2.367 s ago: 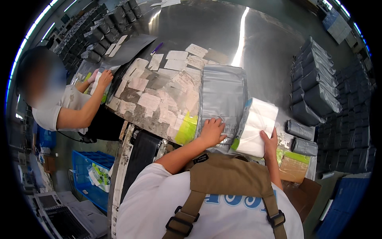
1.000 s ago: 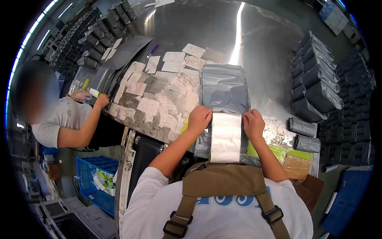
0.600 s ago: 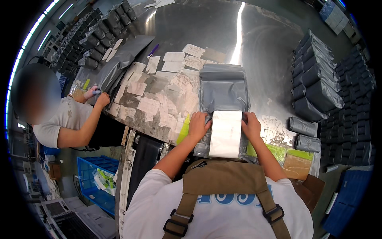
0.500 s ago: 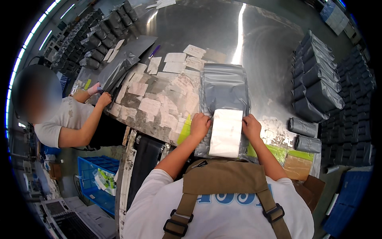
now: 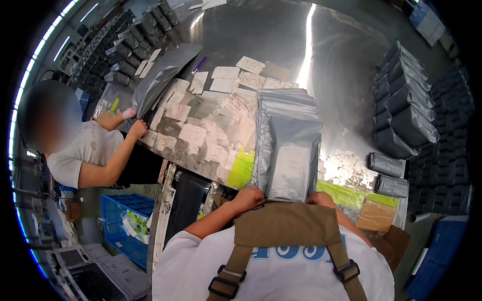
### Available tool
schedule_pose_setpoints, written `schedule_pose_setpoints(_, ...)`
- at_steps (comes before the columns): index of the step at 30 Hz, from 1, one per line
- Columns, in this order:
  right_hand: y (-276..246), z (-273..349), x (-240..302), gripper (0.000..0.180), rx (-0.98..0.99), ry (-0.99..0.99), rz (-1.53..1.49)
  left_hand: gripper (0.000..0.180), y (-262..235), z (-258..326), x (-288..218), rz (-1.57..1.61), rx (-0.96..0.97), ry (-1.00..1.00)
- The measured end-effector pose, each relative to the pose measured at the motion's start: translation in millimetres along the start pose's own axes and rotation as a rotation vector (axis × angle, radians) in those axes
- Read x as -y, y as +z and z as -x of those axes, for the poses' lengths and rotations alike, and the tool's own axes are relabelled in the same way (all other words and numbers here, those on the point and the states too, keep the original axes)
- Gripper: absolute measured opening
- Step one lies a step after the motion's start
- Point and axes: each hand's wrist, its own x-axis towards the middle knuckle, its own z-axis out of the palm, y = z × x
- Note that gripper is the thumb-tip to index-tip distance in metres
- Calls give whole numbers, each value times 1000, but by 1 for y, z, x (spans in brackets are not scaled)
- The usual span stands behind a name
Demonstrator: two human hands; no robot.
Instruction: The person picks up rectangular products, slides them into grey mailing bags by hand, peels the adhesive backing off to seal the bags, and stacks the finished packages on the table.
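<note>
A grey plastic mailer bag [image 5: 292, 150] lies on top of a stack of similar grey bags [image 5: 281, 103] on the shiny metal table [image 5: 341, 75]. A pale flat packet shows faintly through the bag's lower half. My left hand [image 5: 248, 197] grips the bag's near left corner. My right hand [image 5: 321, 199] holds the near right corner and is partly hidden behind my shoulder strap. Both hands sit at the table's near edge, close to my chest.
Paper labels [image 5: 201, 130] cover the table's left half. A co-worker [image 5: 85, 150] at the left has hands on another grey bag [image 5: 160, 75]. Filled grey parcels [image 5: 406, 110] and rolls [image 5: 386, 164] are at the right. Green sheets [image 5: 241, 170], a cardboard box [image 5: 376, 215], a blue crate [image 5: 123, 226].
The white packet, first held in my right hand, has gone inside the top grey bag. Both hands have drawn back to the bag's near end.
</note>
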Motion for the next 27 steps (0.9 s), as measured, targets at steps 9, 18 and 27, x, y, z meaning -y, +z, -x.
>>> schedule_pose_setpoints(9,-52,-65,1,27,-542,362,-150,33,-32,-72,-19,157,-345,-489)
schedule_pose_setpoints(18,-23,-99,59,33,-302,-411,162,32,-40,-104,-4,-111,-309,-474)
schedule_pose_setpoints(27,11,-120,79,35,-496,-342,253,22,-29,-97,9,207,-525,-514)
